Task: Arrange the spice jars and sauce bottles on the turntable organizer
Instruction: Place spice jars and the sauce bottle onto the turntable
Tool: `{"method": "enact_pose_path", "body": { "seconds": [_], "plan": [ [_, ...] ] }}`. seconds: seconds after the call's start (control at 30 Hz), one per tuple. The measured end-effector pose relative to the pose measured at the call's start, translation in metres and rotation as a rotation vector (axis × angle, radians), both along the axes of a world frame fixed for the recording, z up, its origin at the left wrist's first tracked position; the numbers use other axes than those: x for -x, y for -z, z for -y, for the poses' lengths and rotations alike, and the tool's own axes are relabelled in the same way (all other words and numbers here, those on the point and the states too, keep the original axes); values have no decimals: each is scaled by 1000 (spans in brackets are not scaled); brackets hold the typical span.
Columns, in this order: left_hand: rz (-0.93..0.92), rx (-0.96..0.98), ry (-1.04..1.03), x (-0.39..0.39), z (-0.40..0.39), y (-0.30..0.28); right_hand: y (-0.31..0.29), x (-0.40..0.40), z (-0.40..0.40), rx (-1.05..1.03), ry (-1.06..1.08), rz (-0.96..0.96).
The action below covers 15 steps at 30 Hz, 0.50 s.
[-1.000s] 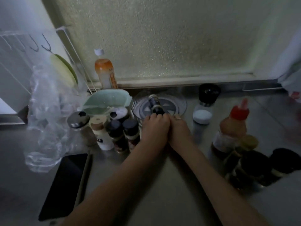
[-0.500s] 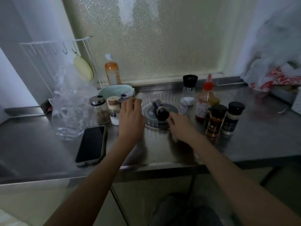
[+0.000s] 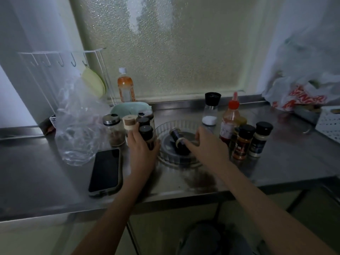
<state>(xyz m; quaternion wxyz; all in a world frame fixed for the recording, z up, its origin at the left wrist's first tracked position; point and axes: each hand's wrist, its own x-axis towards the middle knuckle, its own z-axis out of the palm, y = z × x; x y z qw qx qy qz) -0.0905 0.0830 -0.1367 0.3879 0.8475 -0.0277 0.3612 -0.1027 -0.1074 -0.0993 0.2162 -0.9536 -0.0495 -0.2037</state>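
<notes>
A clear ribbed turntable [image 3: 166,159] sits mid-counter with a dark jar [image 3: 175,137] lying on its side in it. My right hand [image 3: 206,146] rests over the turntable's right side, fingers spread, one fingertip touching the lying jar's end. My left hand [image 3: 141,151] wraps around a black-lidded spice jar [image 3: 146,132] in the left cluster, beside a silver-lidded glass jar [image 3: 112,129] and a cork-topped white bottle [image 3: 129,123]. Right of the turntable stand a salt grinder [image 3: 211,109], a red-capped sauce bottle [image 3: 232,118] and two black-lidded spice jars [image 3: 243,142].
A phone [image 3: 105,172] lies face up near the counter's front edge, next to a crumpled clear plastic bag [image 3: 79,133]. A green bowl [image 3: 128,107] and an orange drink bottle [image 3: 126,87] stand at the back. A printed shopping bag [image 3: 298,96] fills the right corner.
My left hand left the turntable, went left to the jar cluster and closed around a black-lidded jar. My right hand stayed by the lying jar. The view pulled back.
</notes>
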Motion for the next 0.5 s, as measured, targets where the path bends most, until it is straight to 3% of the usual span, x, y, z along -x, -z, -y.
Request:
{"method": "enact_pose_path", "body": {
  "seconds": [0.17,0.3,0.4,0.5],
  "plan": [
    [-102,76,47,-3,-9,3,4,-21,-21,88,-27,-272],
    [27,150,2,0,-9,-5,6,-26,-23,47,26,-163],
    [132,192,3,-4,-4,-17,-1,-29,-17,-179,34,-10],
    [121,206,20,-21,2,-36,-14,-38,-13,-363,-20,124]
  ]
}}
